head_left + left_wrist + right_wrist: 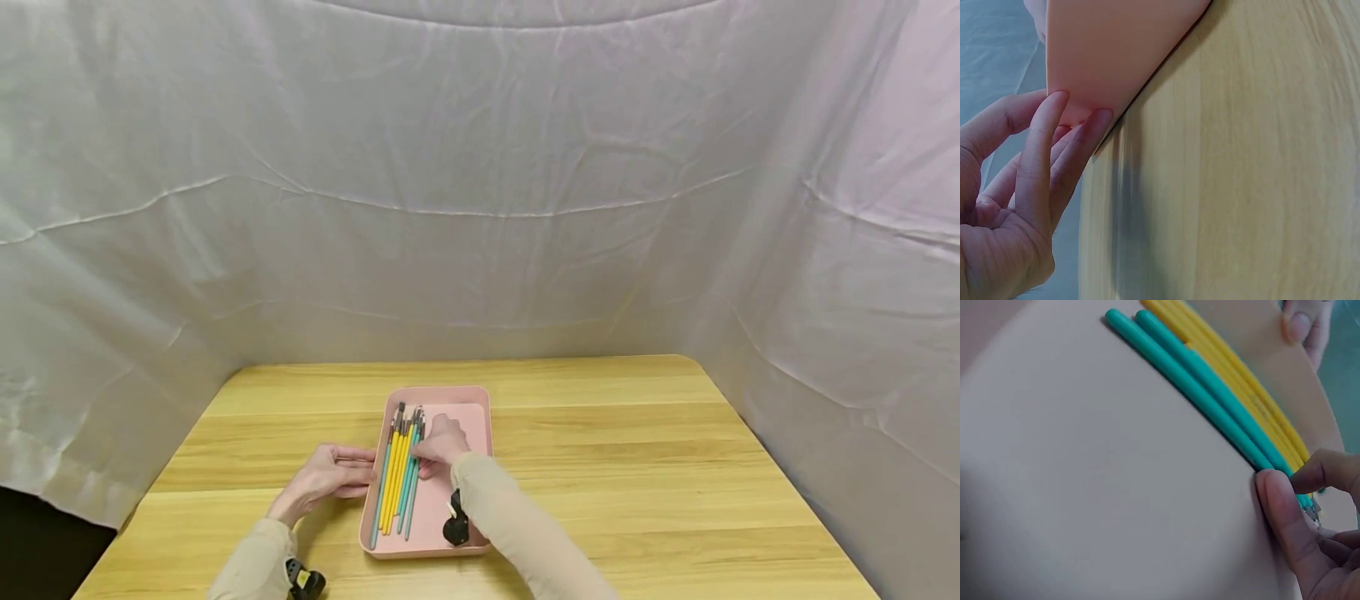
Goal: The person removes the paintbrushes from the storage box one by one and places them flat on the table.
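Note:
Several paintbrushes lie side by side, bristles toward the far end, in the left half of a pink tray (474, 425). Yellow-handled brushes (392, 487) are in the middle of the row, with a turquoise brush (379, 500) along the left wall. My right hand (444, 442) reaches into the tray and pinches a turquoise paintbrush (1210, 412) at the row's right side between thumb and forefinger. Outside the tray, my left hand (330, 477) touches its left wall with extended fingers (1041, 144). The right hand partly covers the brushes' upper handles in the right wrist view.
The tray stands on a wooden table (637, 467), near its front edge. A grey curtain (480, 192) hangs behind the table and along both sides. Black wrist devices (455, 527) are worn at both sleeves.

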{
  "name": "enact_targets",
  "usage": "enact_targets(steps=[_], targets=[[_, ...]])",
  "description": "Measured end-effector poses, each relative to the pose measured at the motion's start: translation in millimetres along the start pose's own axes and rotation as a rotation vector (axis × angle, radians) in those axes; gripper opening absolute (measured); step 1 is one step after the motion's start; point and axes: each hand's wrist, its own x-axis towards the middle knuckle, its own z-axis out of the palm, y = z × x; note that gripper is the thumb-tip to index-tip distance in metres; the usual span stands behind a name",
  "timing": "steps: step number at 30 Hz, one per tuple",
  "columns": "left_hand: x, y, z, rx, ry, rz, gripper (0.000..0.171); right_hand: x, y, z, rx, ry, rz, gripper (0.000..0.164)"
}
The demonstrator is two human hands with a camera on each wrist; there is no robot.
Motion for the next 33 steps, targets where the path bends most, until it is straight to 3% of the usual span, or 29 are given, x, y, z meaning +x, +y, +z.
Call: enact_targets(steps=[13, 25, 33], targets=[[0.0, -1.5, 0.0, -0.014, 0.007, -0.013, 0.056, 3, -3, 11, -0.279, 0.117, -0.035, 0.022], [0.9, -1.2, -0.1, -0.016, -0.003, -0.005, 0.055, 3, 4, 1, -0.145, 0.054, -0.074, 0.027], [0.9, -1.1, -0.7, -0.043, -0.016, -0.004, 0.054, -2, 1, -7, -0.042, -0.026, -0.05, 0.024]])
